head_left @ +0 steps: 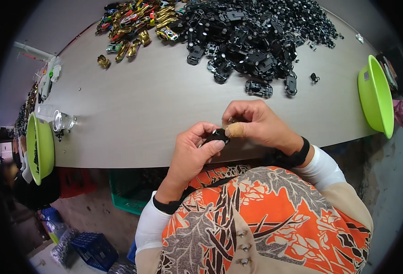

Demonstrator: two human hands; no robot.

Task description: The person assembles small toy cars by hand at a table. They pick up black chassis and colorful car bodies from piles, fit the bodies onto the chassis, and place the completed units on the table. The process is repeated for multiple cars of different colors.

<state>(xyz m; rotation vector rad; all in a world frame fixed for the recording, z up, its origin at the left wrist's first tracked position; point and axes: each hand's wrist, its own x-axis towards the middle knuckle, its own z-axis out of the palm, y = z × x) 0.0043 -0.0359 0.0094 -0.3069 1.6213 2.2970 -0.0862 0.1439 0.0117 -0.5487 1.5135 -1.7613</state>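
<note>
Plastic, seemingly, the toy-car chassis (217,136) should handle light, stiff and slightly slick, best pinched along its sides; it looks black, rounded and glossy. It sits above the near edge of the counter (119,137), gripped by the left hand (190,150), while the right hand (262,127) closes finger and thumb at its right end; whether that hand holds another piece, I cannot tell. Beyond lies a heap of black chassis (256,59).
</note>
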